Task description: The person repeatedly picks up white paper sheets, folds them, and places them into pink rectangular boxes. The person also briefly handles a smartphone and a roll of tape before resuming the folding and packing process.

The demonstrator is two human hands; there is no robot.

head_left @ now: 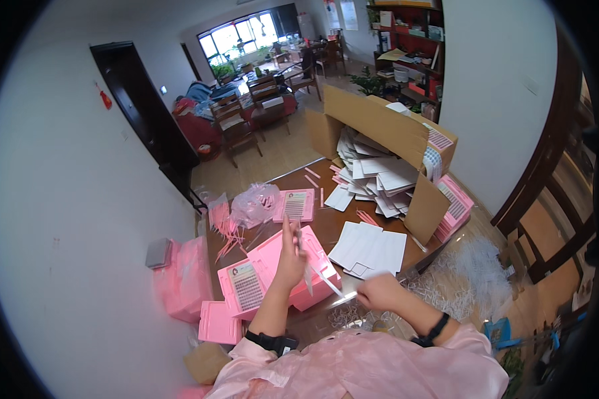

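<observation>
Landmark = big open cardboard carton (379, 123), on brown tabletop (331, 219), full of loose white sheets (383, 176). L hand (289, 259) nearer wearer than carton & left of it, over pink case (319, 253); fingers look closed on thin pale piece (308, 280), blurry. Pale strip (327, 278) slants off toward R hand (378, 292), also nearer wearer than carton; fingers curled in, fist-like, can't tell if pinching strip end. Flat white panels (373, 246) fanned on table just before carton, few pink sticks (366, 217) betw. Left of carton: pink case w/ printed label (295, 205), clear plastic bag (254, 205), bunch of pink strips (226, 233); further left, wrapped pink stack (183, 282) by white wall (53, 166). Right of carton: more pink cases (454, 206); on floor below there, heap of clear film & shreds (472, 266). Rm beyond carton: bright window (239, 45), wooden chairs (236, 130) on pale floor (273, 153) off to left, dk door (143, 106) farther left, packed shelf unit (412, 66) behind carton.
</observation>
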